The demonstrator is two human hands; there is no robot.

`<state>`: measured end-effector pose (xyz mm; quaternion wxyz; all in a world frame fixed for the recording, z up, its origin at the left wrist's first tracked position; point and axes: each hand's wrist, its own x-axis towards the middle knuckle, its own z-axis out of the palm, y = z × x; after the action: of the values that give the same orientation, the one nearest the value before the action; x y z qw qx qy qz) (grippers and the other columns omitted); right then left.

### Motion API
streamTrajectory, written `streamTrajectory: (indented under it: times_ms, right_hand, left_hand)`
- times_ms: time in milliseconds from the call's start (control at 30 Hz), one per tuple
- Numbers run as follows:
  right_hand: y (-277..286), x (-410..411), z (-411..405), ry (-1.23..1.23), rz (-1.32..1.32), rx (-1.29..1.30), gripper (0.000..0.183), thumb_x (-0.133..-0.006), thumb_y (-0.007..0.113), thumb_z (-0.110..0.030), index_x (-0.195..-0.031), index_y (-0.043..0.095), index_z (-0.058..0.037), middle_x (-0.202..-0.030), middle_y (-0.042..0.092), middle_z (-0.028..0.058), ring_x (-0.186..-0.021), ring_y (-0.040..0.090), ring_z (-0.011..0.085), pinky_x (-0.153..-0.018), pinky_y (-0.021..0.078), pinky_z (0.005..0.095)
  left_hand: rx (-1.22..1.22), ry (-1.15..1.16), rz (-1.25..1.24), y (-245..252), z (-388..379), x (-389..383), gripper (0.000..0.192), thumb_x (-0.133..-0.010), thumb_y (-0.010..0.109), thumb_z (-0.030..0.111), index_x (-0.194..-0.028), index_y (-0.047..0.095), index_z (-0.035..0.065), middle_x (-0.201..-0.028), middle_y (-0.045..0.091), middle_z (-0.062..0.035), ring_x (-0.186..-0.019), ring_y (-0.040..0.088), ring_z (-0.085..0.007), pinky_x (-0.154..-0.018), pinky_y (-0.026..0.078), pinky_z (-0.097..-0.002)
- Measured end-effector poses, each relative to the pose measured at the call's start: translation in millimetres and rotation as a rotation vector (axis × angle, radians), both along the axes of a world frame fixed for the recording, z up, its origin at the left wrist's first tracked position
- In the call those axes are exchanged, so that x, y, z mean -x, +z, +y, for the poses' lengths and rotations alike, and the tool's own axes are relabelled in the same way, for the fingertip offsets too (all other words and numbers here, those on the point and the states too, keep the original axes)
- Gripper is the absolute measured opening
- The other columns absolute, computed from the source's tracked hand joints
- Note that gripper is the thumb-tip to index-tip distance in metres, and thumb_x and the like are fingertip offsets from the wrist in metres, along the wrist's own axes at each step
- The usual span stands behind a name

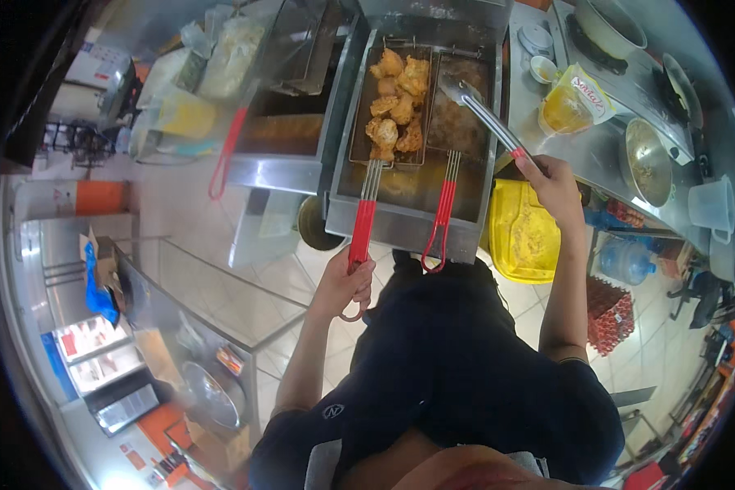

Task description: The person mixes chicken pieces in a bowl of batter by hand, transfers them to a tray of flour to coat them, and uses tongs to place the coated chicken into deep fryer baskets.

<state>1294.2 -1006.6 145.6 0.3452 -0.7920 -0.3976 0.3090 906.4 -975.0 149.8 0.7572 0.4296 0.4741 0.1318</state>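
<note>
My left hand (345, 282) grips the red handle (362, 229) of a wire fryer basket (357, 131). Pieces of fried battered chicken (401, 92) lie in that basket, at the left side of the deep fryer (398, 223). In my right hand (551, 187) is a pair of metal tongs (493, 122) with a red grip. The tongs' tips reach over a second fryer basket (430, 131) on the right, where the contents under the murky oil cannot be told. This second basket's red handle (444, 211) hangs over the fryer's front edge, untouched.
A second fryer (282, 171) with an upper basket and red handle stands left. On the right counter (594, 153) are a pouch of yellow sauce (572, 101), a small bowl (543, 69), a scale (535, 39) and a metal bowl (646, 162). A yellow tub (523, 233) sits below.
</note>
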Motion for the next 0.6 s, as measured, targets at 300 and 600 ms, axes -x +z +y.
streamTrajectory:
  times_ms: [300, 600]
  right_hand:
    - [-15, -13, -34, -0.2, 0.114, -0.104, 0.047, -0.089, 0.068, -0.037, -0.094, 0.067, 0.009, -0.065, 0.054, 0.0055, -0.063, 0.046, 0.0115, -0.059, 0.0388, 0.0307]
    - [-18, -13, -39, -0.231, 0.119, -0.104, 0.047, -0.088, 0.068, -0.037, -0.095, 0.067, 0.0092, -0.067, 0.058, 0.0079, -0.064, 0.05, 0.013, -0.062, 0.0425, 0.0314]
  left_hand:
    - [-0.023, -0.014, 0.059, 2, 55, -9, 0.013, -0.099, 0.054, 0.012, -0.094, 0.043, 0.0083, -0.06, 0.039, 0.0031, -0.044, 0.038, -0.0058, -0.04, 0.037, -0.024]
    - [-0.017, -0.015, 0.062, -4, 101, -33, 0.013, -0.097, 0.057, 0.012, -0.097, 0.044, 0.0088, -0.061, 0.038, 0.0041, -0.045, 0.04, -0.0055, -0.04, 0.038, -0.0251]
